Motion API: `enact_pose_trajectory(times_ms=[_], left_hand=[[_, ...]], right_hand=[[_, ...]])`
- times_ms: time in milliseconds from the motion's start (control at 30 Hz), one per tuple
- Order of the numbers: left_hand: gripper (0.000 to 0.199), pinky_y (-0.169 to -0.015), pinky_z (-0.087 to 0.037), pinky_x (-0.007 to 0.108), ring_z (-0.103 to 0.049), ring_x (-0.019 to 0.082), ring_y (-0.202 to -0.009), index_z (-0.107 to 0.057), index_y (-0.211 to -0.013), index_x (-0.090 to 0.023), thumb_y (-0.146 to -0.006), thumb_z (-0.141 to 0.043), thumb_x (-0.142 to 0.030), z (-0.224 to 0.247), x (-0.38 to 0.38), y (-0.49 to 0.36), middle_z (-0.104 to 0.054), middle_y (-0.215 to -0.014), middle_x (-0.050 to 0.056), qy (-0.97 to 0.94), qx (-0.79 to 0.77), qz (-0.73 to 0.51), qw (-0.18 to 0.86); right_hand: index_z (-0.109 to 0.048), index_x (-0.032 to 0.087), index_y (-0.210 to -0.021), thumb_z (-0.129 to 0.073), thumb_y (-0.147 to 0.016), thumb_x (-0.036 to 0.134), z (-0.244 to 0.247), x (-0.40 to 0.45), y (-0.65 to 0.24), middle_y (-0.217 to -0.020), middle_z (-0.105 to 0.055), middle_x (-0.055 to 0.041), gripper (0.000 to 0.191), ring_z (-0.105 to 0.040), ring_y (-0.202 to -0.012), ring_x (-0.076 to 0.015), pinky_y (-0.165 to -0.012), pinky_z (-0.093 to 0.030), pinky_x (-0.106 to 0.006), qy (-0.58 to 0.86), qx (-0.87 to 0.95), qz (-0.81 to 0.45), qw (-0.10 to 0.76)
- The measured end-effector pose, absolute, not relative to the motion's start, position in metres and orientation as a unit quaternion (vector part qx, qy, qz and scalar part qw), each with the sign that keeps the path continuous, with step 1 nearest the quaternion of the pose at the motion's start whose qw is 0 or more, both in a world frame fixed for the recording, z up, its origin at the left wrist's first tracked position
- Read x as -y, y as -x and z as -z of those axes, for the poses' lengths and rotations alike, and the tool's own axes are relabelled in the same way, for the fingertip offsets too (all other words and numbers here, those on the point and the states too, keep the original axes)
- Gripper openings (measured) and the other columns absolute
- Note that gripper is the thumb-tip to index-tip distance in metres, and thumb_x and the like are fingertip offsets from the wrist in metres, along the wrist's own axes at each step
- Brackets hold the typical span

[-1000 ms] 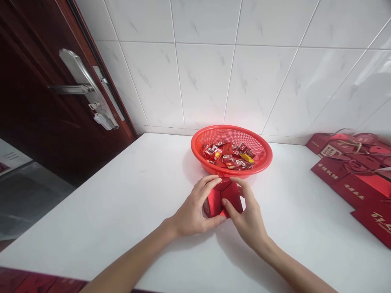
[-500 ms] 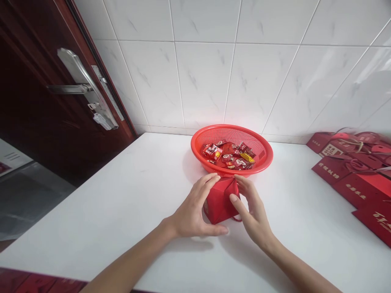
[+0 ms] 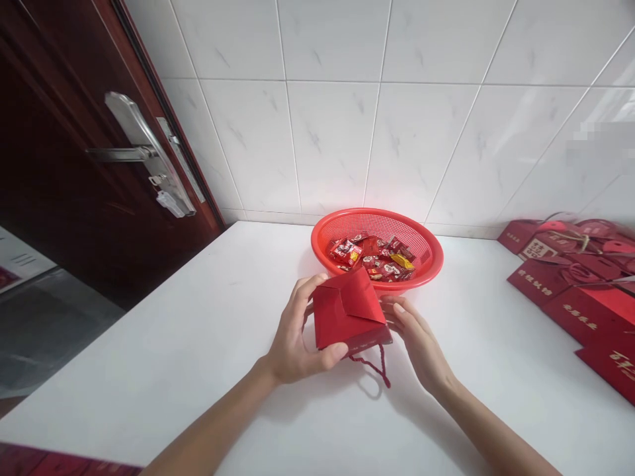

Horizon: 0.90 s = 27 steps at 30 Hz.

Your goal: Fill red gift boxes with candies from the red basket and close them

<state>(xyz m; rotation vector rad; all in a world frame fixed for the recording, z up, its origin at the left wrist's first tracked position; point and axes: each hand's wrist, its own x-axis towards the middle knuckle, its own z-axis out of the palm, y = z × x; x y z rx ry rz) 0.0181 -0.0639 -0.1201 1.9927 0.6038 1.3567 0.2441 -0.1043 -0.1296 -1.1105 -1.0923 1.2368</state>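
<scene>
My left hand [image 3: 297,344] is closed round a small red paper gift box [image 3: 342,311], thumb on the near lower edge and fingers along the far left side. The box is tilted, and its face with overlapping folded flaps is turned towards me. A dark red cord [image 3: 381,367] dangles from its underside. Just right of the box is my right hand [image 3: 414,337], its fingers loosely stretched out by the right edge; whether the fingertips touch it, I cannot tell. Right behind stands a red plastic basket [image 3: 431,264] with several wrapped candies [image 3: 372,258] in it.
Several dark red printed gift boxes [image 3: 578,317] lie at the right of the white tabletop [image 3: 208,317]. A tiled wall [image 3: 327,145] rises behind the table. To the left is a dark wooden door [image 3: 54,132] with a metal handle [image 3: 124,154] and keys.
The box has been turned and tilted, so its flap face shows more fully and the cord hangs out below. My left thumb has come onto it; my right thumb has left its face.
</scene>
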Motion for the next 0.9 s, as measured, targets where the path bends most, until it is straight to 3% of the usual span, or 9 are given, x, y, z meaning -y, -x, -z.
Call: enact_pose_trajectory(times_ms=[67, 167, 267, 367, 567, 733, 833, 900], left_hand=[[0.074, -0.088, -0.060, 0.042, -0.055, 0.029, -0.119, -0.032, -0.155, -0.042, -0.091, -0.068, -0.053, 0.122, 0.063, -0.018, -0.040, -0.135, 0.010, -0.753, -0.208, -0.544, 0.307], [0.065, -0.098, -0.056, 0.049, -0.049, 0.031, -0.129, -0.038, -0.155, -0.044, -0.095, -0.062, -0.056, 0.122, 0.063, -0.019, -0.037, -0.137, 0.009, -0.778, -0.209, -0.547, 0.229], [0.057, -0.106, -0.052, 0.052, -0.050, 0.031, -0.129, -0.049, -0.149, -0.040, -0.096, -0.061, -0.054, 0.119, 0.064, -0.020, -0.035, -0.139, 0.009, -0.806, -0.210, -0.524, 0.177], [0.056, -0.107, -0.053, 0.051, -0.053, 0.030, -0.127, -0.051, -0.148, -0.037, -0.095, -0.064, -0.051, 0.118, 0.064, -0.021, -0.036, -0.140, 0.009, -0.813, -0.202, -0.516, 0.179], [0.055, -0.114, -0.044, 0.060, -0.044, 0.037, -0.141, -0.049, -0.147, -0.037, -0.095, -0.064, -0.046, 0.117, 0.064, -0.020, -0.033, -0.154, 0.012, -0.815, -0.186, -0.503, 0.218], [0.050, -0.124, -0.027, 0.060, -0.036, 0.037, -0.149, -0.059, -0.133, -0.032, -0.094, -0.058, -0.064, 0.116, 0.065, -0.017, -0.035, -0.158, 0.011, -0.805, -0.187, -0.481, 0.292], [0.055, -0.119, -0.038, 0.053, -0.047, 0.037, -0.140, -0.068, -0.122, -0.026, -0.094, -0.053, -0.070, 0.115, 0.064, -0.017, -0.045, -0.152, 0.013, -0.786, -0.200, -0.448, 0.375], [0.062, -0.111, -0.047, 0.047, -0.054, 0.035, -0.132, -0.070, -0.123, -0.023, -0.093, -0.051, -0.073, 0.113, 0.064, -0.017, -0.051, -0.146, 0.014, -0.763, -0.207, -0.431, 0.435]], right_hand=[[-0.069, 0.023, -0.112, -0.054, -0.095, 0.063, 0.129, 0.104, -0.244, -0.124, -0.073, -0.0106, 0.046, -0.068, -0.111, -0.0299, -0.102, -0.047, -0.046, 0.443, 0.453, -0.592, 0.498], [-0.072, 0.021, -0.110, -0.051, -0.096, 0.063, 0.128, 0.105, -0.242, -0.109, -0.077, -0.0119, 0.049, -0.072, -0.100, -0.0300, -0.094, -0.050, -0.046, 0.390, 0.429, -0.687, 0.438], [-0.073, 0.020, -0.105, -0.053, -0.097, 0.060, 0.124, 0.106, -0.243, -0.099, -0.078, -0.0112, 0.046, -0.073, -0.091, -0.0285, -0.086, -0.053, -0.043, 0.358, 0.412, -0.701, 0.460], [-0.073, 0.021, -0.109, -0.056, -0.096, 0.058, 0.120, 0.106, -0.245, -0.105, -0.077, -0.0108, 0.042, -0.073, -0.096, -0.0283, -0.087, -0.055, -0.042, 0.349, 0.427, -0.670, 0.496], [-0.073, 0.021, -0.105, -0.064, -0.092, 0.054, 0.110, 0.114, -0.251, -0.112, -0.075, -0.0114, 0.037, -0.070, -0.103, -0.0302, -0.088, -0.058, -0.044, 0.377, 0.479, -0.552, 0.569], [-0.068, 0.025, -0.106, -0.074, -0.085, 0.054, 0.104, 0.117, -0.257, -0.114, -0.074, -0.0113, 0.036, -0.073, -0.100, -0.0311, -0.074, -0.062, -0.039, 0.362, 0.489, -0.477, 0.634], [-0.065, 0.028, -0.114, -0.070, -0.090, 0.050, 0.104, 0.122, -0.258, -0.127, -0.070, -0.0122, 0.032, -0.073, -0.106, -0.0314, -0.072, -0.063, -0.038, 0.366, 0.529, -0.441, 0.626], [-0.063, 0.030, -0.121, -0.068, -0.094, 0.044, 0.106, 0.126, -0.257, -0.138, -0.065, -0.0133, 0.031, -0.068, -0.119, -0.0327, -0.082, -0.063, -0.041, 0.373, 0.592, -0.369, 0.612]])
